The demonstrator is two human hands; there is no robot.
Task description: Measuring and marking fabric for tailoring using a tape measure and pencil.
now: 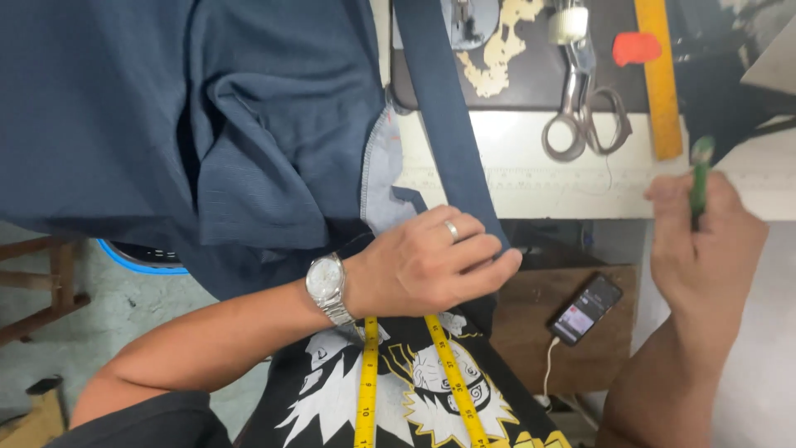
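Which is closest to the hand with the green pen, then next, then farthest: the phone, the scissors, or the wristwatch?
From the right hand:
1. Phone, just below-left on the brown board.
2. Scissors, up on the table, to the left.
3. Wristwatch, far left, on the other arm.
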